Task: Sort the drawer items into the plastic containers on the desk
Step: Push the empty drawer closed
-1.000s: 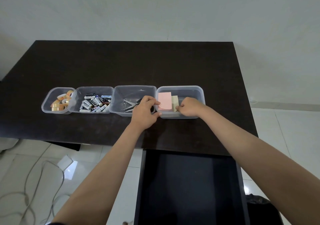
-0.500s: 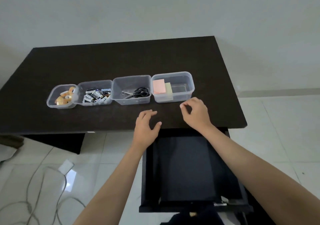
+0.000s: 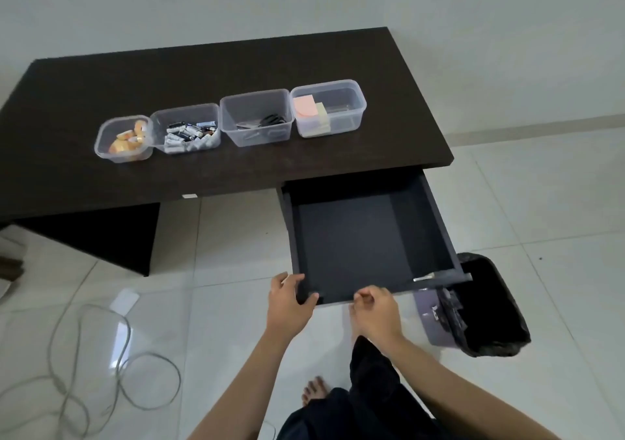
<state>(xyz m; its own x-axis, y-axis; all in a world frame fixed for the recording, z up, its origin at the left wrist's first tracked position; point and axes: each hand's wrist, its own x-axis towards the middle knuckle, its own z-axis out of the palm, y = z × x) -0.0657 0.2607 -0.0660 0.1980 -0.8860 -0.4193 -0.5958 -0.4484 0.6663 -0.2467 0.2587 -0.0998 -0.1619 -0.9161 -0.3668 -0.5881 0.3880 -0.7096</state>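
Both my hands are on the front edge of the open drawer (image 3: 355, 247), and that edge is my reference for everything else. My left hand (image 3: 291, 304) grips the front panel at its left corner, thumb hooked over the top lip and into the drawer. My right hand (image 3: 377, 311) sits just beside it along the same edge, fingers curled at the lip; whether it actually pinches the panel I cannot tell. Two hands on one edge reads to me as getting ready to push the drawer shut squarely.

Just past my grip the drawer floor is dark and bare; I see no items left in it. Well beyond it, up on the desk (image 3: 236, 67), four clear plastic containers stand in a touching row so each kind stays apart: tape rolls (image 3: 130, 138) in the farthest-left tub, batteries (image 3: 189, 132) next, scissors (image 3: 267, 121) in the third, sticky-note pads (image 3: 311, 111) in the container straight ahead of my hands.

Sorting looks finished to me. To the right of my grip, a bin with a black liner (image 3: 487, 307) stands on the floor; a loose cable (image 3: 101, 372) lies to the left.
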